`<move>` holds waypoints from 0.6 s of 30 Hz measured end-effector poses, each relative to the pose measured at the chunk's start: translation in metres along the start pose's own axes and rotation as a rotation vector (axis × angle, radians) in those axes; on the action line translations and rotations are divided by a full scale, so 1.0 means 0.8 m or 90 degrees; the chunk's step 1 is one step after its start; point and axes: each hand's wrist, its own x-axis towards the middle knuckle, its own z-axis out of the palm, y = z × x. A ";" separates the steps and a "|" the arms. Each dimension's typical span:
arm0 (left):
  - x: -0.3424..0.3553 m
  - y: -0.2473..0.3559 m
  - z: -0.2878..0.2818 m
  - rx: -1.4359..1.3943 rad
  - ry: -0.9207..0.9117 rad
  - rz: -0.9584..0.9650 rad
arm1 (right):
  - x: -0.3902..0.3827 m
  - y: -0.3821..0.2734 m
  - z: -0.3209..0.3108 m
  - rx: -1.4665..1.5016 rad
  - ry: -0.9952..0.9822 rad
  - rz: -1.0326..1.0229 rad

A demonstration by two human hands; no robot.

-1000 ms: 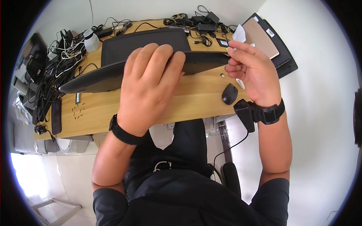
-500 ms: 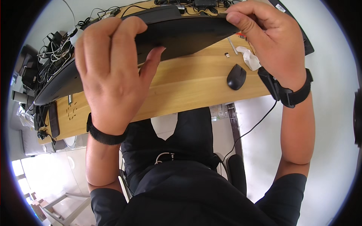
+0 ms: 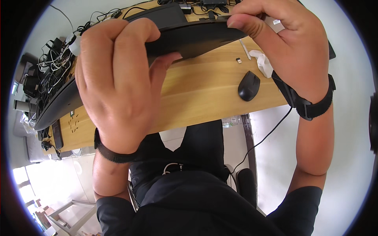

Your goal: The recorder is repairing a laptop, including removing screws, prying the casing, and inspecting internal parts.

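A wide black monitor [image 3: 197,38] stands tilted over the desk, its long upper edge toward me and its dark flat face turned my way. My left hand [image 3: 118,74] is curled round its upper edge left of the middle, fingers bent over the top and thumb lower on the near side. Near the right end, my right hand [image 3: 287,43] pinches the same edge between thumb and fingers. Its fingertips are partly hidden behind the edge. A black strap circles each wrist; the right one carries a small device with a cable.
On the wooden desk [image 3: 197,94] lie a black mouse [image 3: 249,85], a small USB receiver [image 3: 238,60], a crumpled white tissue [image 3: 263,65] and a white stick [image 3: 245,49]. Several tiny screws [image 3: 73,126] and a dark phone-like slab [image 3: 57,133] sit at left. Tangled cables [image 3: 53,65] pile up behind.
Both hands have shifted slightly, the left hand nearer to me and the right hand a little outward. The view has moved slightly, and both hands stay on the monitor.
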 end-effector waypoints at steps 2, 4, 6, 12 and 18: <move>0.001 -0.001 0.000 -0.008 -0.002 -0.010 | 0.000 0.004 -0.001 0.001 -0.001 -0.027; 0.000 0.000 -0.005 -0.007 -0.018 -0.015 | -0.003 0.007 -0.003 0.006 0.002 -0.033; -0.001 0.001 -0.010 -0.013 -0.037 -0.021 | -0.006 0.013 -0.006 0.000 0.026 -0.052; 0.003 0.000 -0.020 -0.046 -0.065 -0.033 | -0.038 0.022 -0.022 0.160 0.032 0.136; -0.001 0.004 -0.027 -0.052 -0.059 -0.045 | -0.077 0.011 0.005 0.336 0.008 0.256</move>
